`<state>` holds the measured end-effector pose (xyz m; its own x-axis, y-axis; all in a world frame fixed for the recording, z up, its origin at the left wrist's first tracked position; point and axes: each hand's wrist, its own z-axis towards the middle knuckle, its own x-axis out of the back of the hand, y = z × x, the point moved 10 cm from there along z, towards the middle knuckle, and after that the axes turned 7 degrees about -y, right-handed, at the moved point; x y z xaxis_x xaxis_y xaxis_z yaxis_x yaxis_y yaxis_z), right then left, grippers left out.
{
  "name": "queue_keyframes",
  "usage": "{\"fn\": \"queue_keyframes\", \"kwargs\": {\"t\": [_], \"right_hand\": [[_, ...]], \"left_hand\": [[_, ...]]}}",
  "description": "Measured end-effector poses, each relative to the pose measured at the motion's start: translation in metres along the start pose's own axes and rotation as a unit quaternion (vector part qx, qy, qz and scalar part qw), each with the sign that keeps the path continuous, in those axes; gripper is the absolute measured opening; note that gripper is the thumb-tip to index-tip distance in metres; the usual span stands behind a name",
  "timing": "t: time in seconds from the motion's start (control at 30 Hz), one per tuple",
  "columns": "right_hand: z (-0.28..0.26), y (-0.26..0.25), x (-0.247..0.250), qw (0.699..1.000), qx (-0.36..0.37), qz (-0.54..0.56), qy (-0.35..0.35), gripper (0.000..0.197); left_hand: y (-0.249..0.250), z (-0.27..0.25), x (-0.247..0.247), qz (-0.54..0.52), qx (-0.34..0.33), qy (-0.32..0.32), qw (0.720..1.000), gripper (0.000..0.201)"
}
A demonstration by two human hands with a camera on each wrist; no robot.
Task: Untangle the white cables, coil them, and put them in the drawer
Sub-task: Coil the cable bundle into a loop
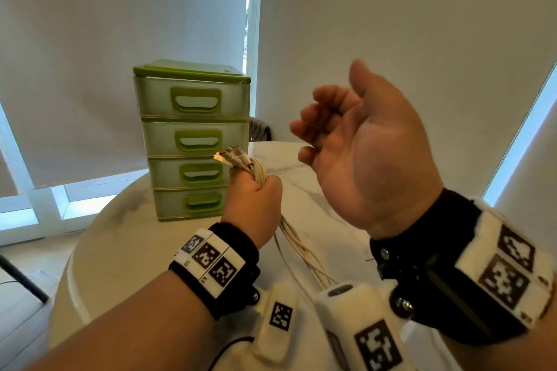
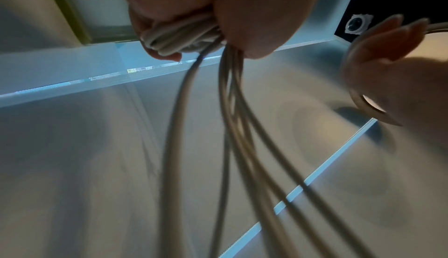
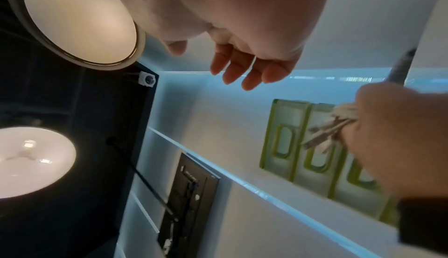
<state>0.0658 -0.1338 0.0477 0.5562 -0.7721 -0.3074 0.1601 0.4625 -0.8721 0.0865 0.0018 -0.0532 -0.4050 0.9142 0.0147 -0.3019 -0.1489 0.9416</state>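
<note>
white cables sit bunched in the left hand, whose fingers are clamped in a fist around the whole bundle. the plug ends stick out of the top of the fist, pointing toward the green drawer unit, and the long loose strands hang down below the hand, over the bench. from the left wrist view the cables show pressed tight inside the curled fingers, with several strands trailing down and away, blurred.

the right hand is held up beside and above the left one, palm turned inward. its fingers are loosely curled and apart. in the left wrist view a cable loops past the right hand, but i cannot tell if the hand is touching it. the right wrist view shows the fingers hanging relaxed, and the left hand gripping the plug ends in front of the drawers.

the drawer unit stands on the bench behind the hands, four drawers stacked, all shut, each with a green handle. the bench top is pale and marbled. white blinds cover the windows behind it. both wrists wear black bands with white marker blocks.
</note>
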Motion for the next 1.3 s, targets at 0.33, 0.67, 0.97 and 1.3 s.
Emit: {"fn": "queue_keyframes", "kwargs": {"t": [0.33,0.67,0.97,1.3], "right_hand": [[-0.088,0.14,0.014,0.885,-0.405,0.052,-0.224,0.029],[-0.105,0.137,0.048,0.842,-0.501,-0.025,-0.2,0.022],[-0.016,0.115,0.101,0.874,-0.34,-0.346,-0.043,0.04],[-0.009,0.113,0.112,0.885,-0.2,-0.42,-0.012,0.06]], "left_hand": [[-0.002,0.019,0.017,-0.236,0.01,0.012,0.972,0.008],[-0.01,0.01,-0.022,-0.372,0.108,-0.103,0.916,0.009],[-0.018,-0.023,-0.064,-0.359,0.234,-0.343,0.836,0.033],[-0.048,-0.036,-0.076,-0.314,0.318,-0.357,0.82,0.039]]}}
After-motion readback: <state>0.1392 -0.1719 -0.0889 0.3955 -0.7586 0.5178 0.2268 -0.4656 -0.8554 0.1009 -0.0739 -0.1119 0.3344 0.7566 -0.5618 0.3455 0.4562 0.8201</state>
